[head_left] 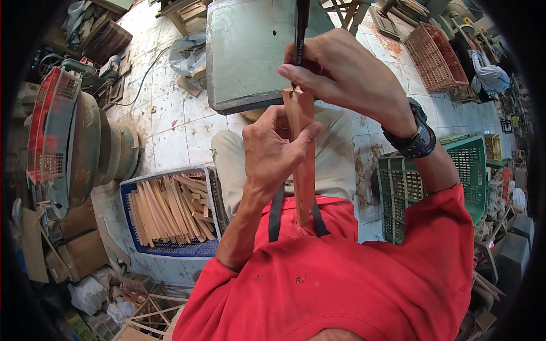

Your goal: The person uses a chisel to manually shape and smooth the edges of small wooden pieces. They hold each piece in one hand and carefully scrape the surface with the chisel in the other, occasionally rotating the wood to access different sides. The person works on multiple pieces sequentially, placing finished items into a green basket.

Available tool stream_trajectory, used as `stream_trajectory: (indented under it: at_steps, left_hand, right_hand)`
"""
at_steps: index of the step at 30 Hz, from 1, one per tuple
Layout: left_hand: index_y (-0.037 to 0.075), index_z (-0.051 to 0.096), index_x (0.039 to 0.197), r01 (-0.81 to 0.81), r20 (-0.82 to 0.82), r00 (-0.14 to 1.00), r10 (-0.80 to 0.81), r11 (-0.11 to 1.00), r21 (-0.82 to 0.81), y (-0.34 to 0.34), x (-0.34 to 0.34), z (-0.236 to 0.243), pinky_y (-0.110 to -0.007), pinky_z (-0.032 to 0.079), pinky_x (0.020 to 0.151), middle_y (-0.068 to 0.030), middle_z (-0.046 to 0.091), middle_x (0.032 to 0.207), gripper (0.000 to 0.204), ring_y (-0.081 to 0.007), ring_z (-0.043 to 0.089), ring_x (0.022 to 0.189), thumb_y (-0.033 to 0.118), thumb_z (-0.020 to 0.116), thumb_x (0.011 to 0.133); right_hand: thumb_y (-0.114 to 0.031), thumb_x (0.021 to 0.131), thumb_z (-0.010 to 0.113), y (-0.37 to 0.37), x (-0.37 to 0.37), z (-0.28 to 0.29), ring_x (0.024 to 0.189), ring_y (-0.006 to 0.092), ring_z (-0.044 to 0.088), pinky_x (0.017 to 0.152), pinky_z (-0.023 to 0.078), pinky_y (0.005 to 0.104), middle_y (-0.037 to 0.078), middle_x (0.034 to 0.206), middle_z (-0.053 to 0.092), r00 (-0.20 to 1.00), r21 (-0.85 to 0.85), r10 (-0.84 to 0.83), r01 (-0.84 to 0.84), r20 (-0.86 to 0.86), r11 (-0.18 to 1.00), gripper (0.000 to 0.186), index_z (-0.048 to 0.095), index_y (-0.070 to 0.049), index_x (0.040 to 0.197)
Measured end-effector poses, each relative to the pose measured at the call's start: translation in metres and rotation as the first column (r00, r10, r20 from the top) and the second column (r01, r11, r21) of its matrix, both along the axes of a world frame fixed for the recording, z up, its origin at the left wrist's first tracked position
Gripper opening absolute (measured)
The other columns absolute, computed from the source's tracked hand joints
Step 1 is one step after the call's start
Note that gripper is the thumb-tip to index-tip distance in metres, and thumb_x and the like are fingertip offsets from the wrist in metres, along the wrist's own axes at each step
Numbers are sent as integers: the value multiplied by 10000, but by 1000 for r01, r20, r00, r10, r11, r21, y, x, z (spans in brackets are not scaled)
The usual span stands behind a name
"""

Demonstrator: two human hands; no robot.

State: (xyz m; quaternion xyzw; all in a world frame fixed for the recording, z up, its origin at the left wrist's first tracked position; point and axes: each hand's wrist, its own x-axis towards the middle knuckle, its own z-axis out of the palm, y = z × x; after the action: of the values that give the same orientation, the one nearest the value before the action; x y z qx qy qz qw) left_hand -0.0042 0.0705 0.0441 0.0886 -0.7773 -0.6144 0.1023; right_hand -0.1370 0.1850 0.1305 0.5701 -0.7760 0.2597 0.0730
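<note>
My left hand (272, 148) is closed around a tapered strip of light brown wood (305, 182), its thumb across the front face. The strip stands lengthwise before my body, one end near my lap and the other by the table edge. In my right hand (355, 79), pinched between thumb and fingers, is a slim black marker pen (301, 31). The pen points down, and its tip is at or very near the far end of the wood; whether they touch is hard to tell. A black watch (418, 133) is on my right wrist.
Ahead stands a green-topped table (244, 51) with a dark rim. To my left, a blue crate (170, 249) holds several wooden strips (170, 207), near a machine with a red guard (51, 122). On my right are a green crate (393, 193) and a red basket (435, 59).
</note>
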Motion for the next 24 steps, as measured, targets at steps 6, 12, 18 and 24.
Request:
stream_trajectory:
  at_steps: [6,12,18,24]
  left_hand:
    - [-46,643,1031,21,-43,999,-18,996,90,-13,0,-7,-251,560,674,-97,727,853,308,-120,684,757,106,800,815]
    - [-90,642,1019,-89,27,996,85,963,253,-44,-15,-31,-274,566,670,-147,724,875,384,-168,701,758,158,816,783]
    - [-139,525,1171,-123,-159,977,140,986,113,-27,-28,-3,-276,569,716,-186,680,1034,657,-208,686,905,209,868,732]
    - [80,566,1213,-346,-806,592,-9,901,-263,21,40,73,-486,568,765,-120,631,1060,506,-329,648,920,225,718,752]
  right_hand:
    - [-273,986,587,25,9,8,578,87,606,533,484,245,67,701,662,762,-140,-167,321,625,937,275,662,-8,977]
    - [-247,902,714,37,90,-113,769,133,654,696,543,266,130,961,700,564,-293,-135,602,815,743,355,617,15,1121]
    - [-201,858,752,4,144,-148,932,127,592,821,508,273,93,1093,660,465,-220,-218,717,858,661,518,554,-12,1298]
    - [-109,993,537,22,115,-107,878,132,622,763,540,254,152,1146,653,168,-346,394,827,904,443,282,539,20,1244]
